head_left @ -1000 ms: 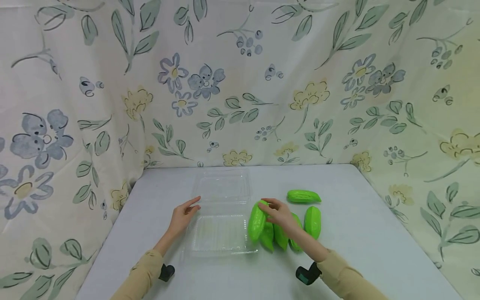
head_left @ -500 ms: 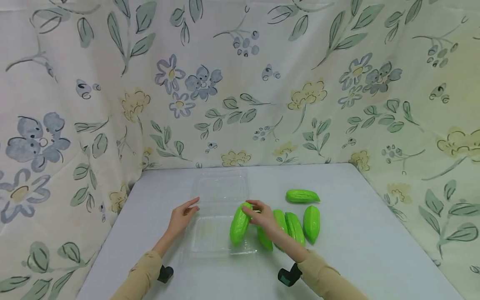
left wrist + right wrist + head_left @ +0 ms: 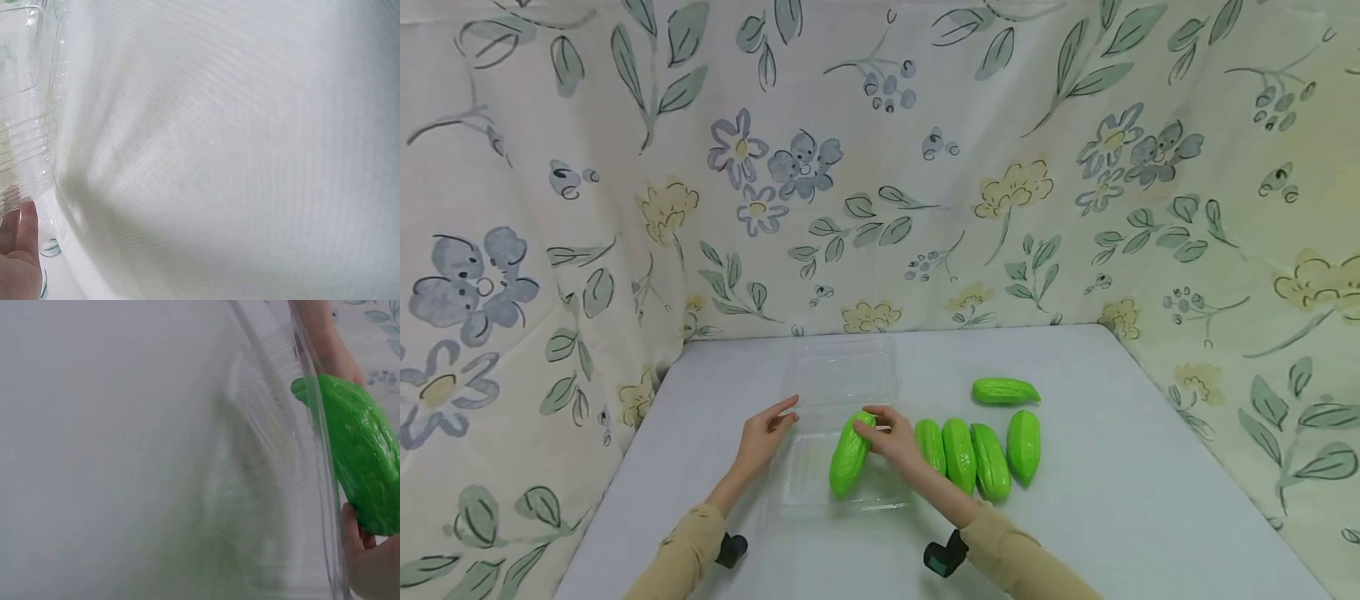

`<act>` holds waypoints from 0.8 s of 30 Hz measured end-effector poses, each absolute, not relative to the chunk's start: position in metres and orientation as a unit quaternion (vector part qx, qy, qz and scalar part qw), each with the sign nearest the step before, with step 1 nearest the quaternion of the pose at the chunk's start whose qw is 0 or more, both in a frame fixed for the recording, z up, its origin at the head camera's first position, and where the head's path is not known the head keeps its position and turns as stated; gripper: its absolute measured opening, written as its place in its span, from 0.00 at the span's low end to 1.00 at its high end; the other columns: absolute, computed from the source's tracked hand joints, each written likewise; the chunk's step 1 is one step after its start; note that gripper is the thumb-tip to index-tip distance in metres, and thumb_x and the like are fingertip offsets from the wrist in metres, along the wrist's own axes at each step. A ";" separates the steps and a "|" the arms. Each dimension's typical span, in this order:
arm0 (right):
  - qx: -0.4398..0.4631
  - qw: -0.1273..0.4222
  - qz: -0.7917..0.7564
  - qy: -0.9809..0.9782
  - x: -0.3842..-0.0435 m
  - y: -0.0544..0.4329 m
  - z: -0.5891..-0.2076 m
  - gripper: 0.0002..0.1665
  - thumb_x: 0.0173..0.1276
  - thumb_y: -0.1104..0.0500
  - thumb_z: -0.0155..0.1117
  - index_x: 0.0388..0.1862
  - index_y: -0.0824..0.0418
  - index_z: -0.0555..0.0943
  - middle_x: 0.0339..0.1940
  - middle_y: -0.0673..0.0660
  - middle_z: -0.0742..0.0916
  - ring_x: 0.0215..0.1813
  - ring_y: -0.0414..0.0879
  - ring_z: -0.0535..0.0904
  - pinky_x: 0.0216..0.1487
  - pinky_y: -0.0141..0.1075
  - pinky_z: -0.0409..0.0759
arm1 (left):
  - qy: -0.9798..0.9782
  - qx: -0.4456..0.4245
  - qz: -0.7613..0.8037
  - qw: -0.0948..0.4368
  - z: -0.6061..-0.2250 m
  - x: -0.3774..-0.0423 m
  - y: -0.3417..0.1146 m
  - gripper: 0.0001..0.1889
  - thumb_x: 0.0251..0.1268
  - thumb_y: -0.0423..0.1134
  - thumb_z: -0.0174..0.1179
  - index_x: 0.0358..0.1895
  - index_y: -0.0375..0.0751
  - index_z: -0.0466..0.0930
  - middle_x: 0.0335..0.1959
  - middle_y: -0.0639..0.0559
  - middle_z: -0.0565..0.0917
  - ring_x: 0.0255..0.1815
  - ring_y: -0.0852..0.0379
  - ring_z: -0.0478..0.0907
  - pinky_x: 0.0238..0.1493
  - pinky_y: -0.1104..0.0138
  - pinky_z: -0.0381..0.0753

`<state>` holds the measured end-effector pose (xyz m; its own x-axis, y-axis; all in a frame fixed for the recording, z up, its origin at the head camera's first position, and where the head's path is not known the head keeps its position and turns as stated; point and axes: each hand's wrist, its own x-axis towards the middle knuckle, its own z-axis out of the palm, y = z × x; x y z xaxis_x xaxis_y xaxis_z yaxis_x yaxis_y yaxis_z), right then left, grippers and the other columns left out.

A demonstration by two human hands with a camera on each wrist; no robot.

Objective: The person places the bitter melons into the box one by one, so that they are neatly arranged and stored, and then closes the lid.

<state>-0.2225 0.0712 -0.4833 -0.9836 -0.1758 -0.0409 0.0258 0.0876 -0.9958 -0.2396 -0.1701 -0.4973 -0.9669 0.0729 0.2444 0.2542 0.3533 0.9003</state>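
Observation:
A bright green, ridged bitter melon [image 3: 850,457] hangs tilted over the lower half of an open clear plastic clamshell box [image 3: 790,492]. My right hand [image 3: 891,435] grips it by its upper end, thumb on the near side. The melon [image 3: 362,450] and part of that hand [image 3: 375,562] also show in the right wrist view, beyond the box wall [image 3: 328,456]. At the box's left side, near the hinge, my left hand [image 3: 763,435] has thumb and forefinger extended and apart. In the left wrist view the left fingers [image 3: 26,228] touch the box's edge [image 3: 47,144].
Several more green bitter melons [image 3: 958,454] lie in a row right of the box, and one [image 3: 1005,390] lies crosswise behind them. The box's lid [image 3: 842,371] lies flat behind its base on the white table [image 3: 1120,500]. A floral curtain [image 3: 880,167] surrounds the table.
My right hand has carried the bitter melon leftward from beside the row to over the box's lower half. The left hand has stayed by the box.

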 end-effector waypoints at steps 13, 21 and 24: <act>-0.033 0.059 -0.674 0.735 -0.224 0.040 -0.490 0.26 0.65 0.59 0.63 0.59 0.72 0.73 0.47 0.68 0.80 0.41 0.44 0.80 0.41 0.39 0.83 | -0.827 -0.109 -0.536 0.130 -0.519 -0.251 -0.174 0.18 0.65 0.30 0.58 0.57 0.30 0.77 0.45 0.30 0.83 0.43 0.38 0.83 0.17 0.74 0.62; -0.025 0.040 -0.651 0.758 -0.232 0.024 -0.506 0.28 0.62 0.55 0.66 0.57 0.69 0.76 0.45 0.64 0.82 0.40 0.44 0.81 0.37 0.32 0.80 | -0.825 -0.115 -0.538 0.129 -0.505 -0.243 -0.170 0.17 0.64 0.27 0.57 0.56 0.27 0.76 0.49 0.29 0.81 0.44 0.35 0.82 0.24 0.74 0.68; -0.034 0.032 -0.630 0.775 -0.234 0.018 -0.510 0.28 0.61 0.54 0.67 0.56 0.68 0.77 0.46 0.63 0.83 0.41 0.47 0.81 0.37 0.31 0.79 | -0.831 -0.102 -0.533 0.122 -0.517 -0.250 -0.173 0.18 0.65 0.30 0.58 0.57 0.31 0.77 0.52 0.33 0.81 0.45 0.39 0.83 0.29 0.75 0.71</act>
